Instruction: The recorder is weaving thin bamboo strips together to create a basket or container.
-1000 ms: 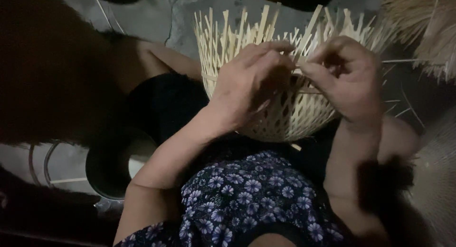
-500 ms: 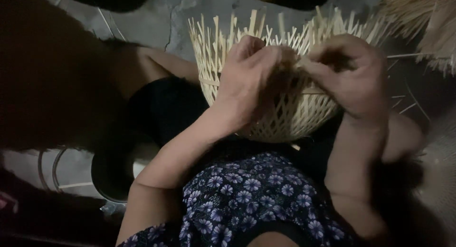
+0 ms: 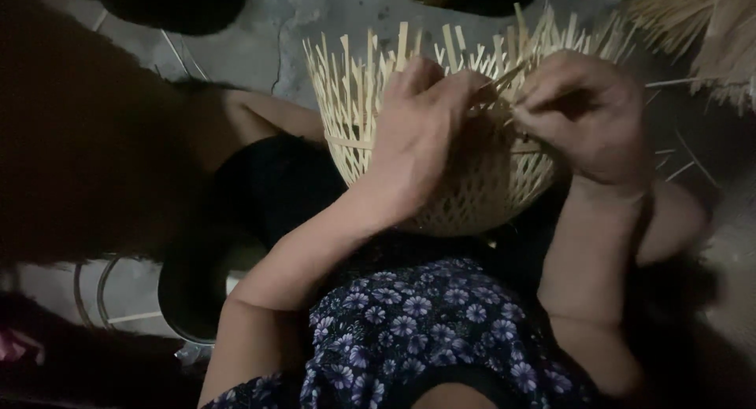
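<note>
A half-woven bamboo basket [image 3: 472, 188] rests in my lap, its loose upright strips fanning out at the rim. My left hand [image 3: 417, 133] lies over the near side of the rim, fingers curled around several strips. My right hand [image 3: 587, 114] pinches a thin bamboo strip [image 3: 504, 78] at the rim, close to the left fingertips. Both hands hide the part of the weave between them.
A pile of loose bamboo strips [image 3: 693, 31] lies at the top right on the concrete floor. A dark round pot [image 3: 197, 299] stands by my left knee, with a wire ring [image 3: 90, 291] beside it. My flowered garment [image 3: 417, 330] fills the bottom.
The view has shifted slightly, so the basket sits a little lower and further left. My hands stay at the rim, fingers working closer together on the thin strip.
</note>
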